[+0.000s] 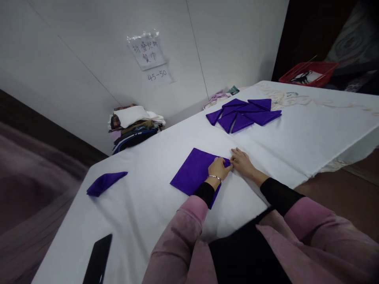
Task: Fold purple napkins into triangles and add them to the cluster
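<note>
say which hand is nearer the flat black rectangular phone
Left. The left hand, on the flat purple cloth, is right of the phone; the right hand is farther right.

Plain purple cloth (189, 173), white tablecloth (154, 221) with peach swirls, pink sleeves (177, 230), black cuffs (205, 192), red basket (323, 74).

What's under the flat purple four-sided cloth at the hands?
White fabric tablecloth shows around the flat purple four-sided cloth; what lies directly beneath is covered. The left hand hides part of its top.
</note>
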Tool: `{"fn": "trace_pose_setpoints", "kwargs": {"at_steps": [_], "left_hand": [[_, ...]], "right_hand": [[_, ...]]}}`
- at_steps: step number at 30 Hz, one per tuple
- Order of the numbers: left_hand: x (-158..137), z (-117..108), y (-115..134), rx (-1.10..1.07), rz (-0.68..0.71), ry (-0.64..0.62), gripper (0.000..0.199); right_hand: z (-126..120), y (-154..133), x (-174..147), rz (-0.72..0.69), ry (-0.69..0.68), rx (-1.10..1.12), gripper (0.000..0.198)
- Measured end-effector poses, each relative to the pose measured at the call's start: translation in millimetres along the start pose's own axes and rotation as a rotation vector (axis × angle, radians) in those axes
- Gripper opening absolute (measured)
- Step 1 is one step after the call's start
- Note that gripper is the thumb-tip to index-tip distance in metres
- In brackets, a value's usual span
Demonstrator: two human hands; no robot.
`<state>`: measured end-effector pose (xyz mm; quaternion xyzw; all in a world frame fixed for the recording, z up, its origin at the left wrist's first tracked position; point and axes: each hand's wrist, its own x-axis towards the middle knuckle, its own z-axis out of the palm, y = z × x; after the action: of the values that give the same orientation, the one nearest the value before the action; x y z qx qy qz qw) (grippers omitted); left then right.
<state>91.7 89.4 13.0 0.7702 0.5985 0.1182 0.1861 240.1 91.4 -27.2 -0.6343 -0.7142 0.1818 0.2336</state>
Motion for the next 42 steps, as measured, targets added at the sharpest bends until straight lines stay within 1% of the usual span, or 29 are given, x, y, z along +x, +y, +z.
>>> {"fn": "trace_pose_setpoints", "kwargs": {"at_steps": [3,7,8,12,17,20,24,27,34,38,42], "left_hand": [[3,1,4,0.030,-0.017,-0.022,0.033],[8,1,1,-0.051,-0.066,0.005,0.012],[9,1,-1,-0.079,-0.084,0.013,0.010],[14,-1,-12,-0.147,-0.140,0.027,0.016],[16,1,-15,-0.197,-0.164,0.043,0.013],[15,2,-13,-0.205,-0.167,0.048,0.009],[11,2,-9,-0.184,-0.140,0.064,0.009],[6,3,-6,-0.153,-0.096,0.086,0.009],[0,9,0,0.017,0.024,0.113,0.008],[-3,10,2,0.059,0.051,0.106,0.009],[-8,11,4,0.078,0.075,0.116,0.015]], "right_hand": [[1,0,1,-0.012,0.013,0.019,0.016],[1,1,3,-0.033,0.019,0.065,0.018],[0,1,3,-0.026,0.030,0.079,0.019],[-1,3,4,0.022,0.077,0.076,0.017],[1,0,3,0.014,0.042,0.002,0.018],[3,-5,4,0.014,0.027,-0.018,0.014],[6,-9,7,0.027,-0.006,-0.011,0.011],[5,-7,7,0.045,0.008,0.049,0.013],[2,-4,5,0.060,0.008,0.133,0.017],[0,-8,4,0.049,-0.009,0.108,0.021],[-3,-13,3,0.030,-0.021,0.024,0.034]]}}
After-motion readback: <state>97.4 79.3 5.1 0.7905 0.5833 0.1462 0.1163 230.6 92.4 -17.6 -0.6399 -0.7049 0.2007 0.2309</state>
